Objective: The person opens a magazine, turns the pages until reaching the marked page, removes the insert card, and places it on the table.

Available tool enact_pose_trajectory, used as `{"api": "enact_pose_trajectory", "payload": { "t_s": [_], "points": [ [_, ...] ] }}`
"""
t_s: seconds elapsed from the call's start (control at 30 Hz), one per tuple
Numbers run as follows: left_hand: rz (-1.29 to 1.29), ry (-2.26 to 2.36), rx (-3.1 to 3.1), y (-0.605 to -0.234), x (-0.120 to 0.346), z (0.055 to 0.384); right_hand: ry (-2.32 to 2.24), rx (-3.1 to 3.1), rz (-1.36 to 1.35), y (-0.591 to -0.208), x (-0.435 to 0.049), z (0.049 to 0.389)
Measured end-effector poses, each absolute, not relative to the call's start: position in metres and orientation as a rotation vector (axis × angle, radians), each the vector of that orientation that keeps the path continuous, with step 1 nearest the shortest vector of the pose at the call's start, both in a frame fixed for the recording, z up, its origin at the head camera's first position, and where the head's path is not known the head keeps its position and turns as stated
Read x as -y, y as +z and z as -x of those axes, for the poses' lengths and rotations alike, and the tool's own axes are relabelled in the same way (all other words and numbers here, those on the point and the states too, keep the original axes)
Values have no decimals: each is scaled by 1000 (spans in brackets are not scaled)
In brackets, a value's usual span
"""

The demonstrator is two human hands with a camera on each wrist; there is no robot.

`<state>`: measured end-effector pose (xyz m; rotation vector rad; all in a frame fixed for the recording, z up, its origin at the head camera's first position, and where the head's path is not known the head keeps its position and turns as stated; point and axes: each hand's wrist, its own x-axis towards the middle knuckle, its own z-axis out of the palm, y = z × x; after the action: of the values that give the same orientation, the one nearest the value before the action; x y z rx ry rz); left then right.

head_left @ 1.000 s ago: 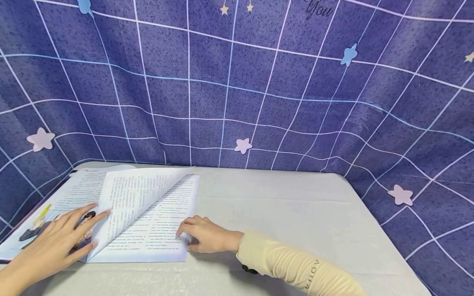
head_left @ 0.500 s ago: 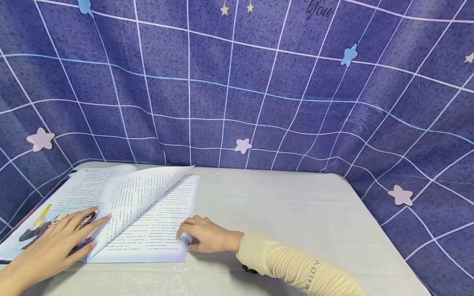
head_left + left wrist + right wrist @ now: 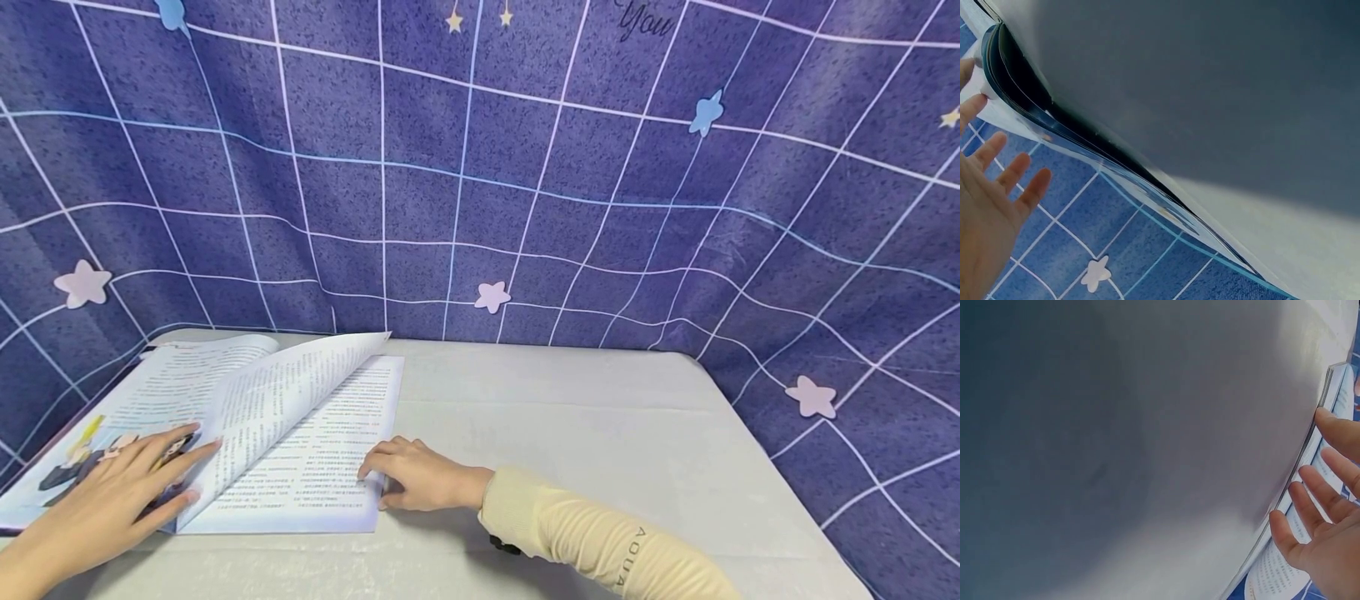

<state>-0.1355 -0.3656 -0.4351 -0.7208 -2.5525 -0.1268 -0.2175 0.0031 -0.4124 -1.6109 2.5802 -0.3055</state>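
An open magazine [image 3: 337, 450] lies on the left part of the table, with dense print and cartoon figures on its left page. One leaf [image 3: 277, 396] stands curled up from the right side, its far corner raised. My left hand [image 3: 123, 492] rests spread over the left page near the spine, fingertips at the base of the curled leaf. At the magazine's right edge is my right hand [image 3: 420, 477]: its bent fingers touch the page and its thumb lies against the edge. In the right wrist view, the thumb [image 3: 1335, 428] meets the edge of the stacked pages.
A pale cloth covers the table [image 3: 570, 417]. Behind it hangs a purple-blue curtain [image 3: 480, 167] with a white grid and stars, which also closes in both sides. The right forearm in a yellow sleeve [image 3: 592, 529] crosses the table's front.
The curled leaf has bowed upward more and its folded-over part has shifted right. My left fingertips have slid slightly toward the near side. The right hand has stayed in place.
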Motion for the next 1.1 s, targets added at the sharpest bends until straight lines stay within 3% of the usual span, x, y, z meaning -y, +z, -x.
{"api": "enact_pose_trajectory", "payload": {
  "t_s": [1.1],
  "points": [
    [697,-91,2538,-429,361,136,-365,-2602,1693,-414,1,218]
  ]
}}
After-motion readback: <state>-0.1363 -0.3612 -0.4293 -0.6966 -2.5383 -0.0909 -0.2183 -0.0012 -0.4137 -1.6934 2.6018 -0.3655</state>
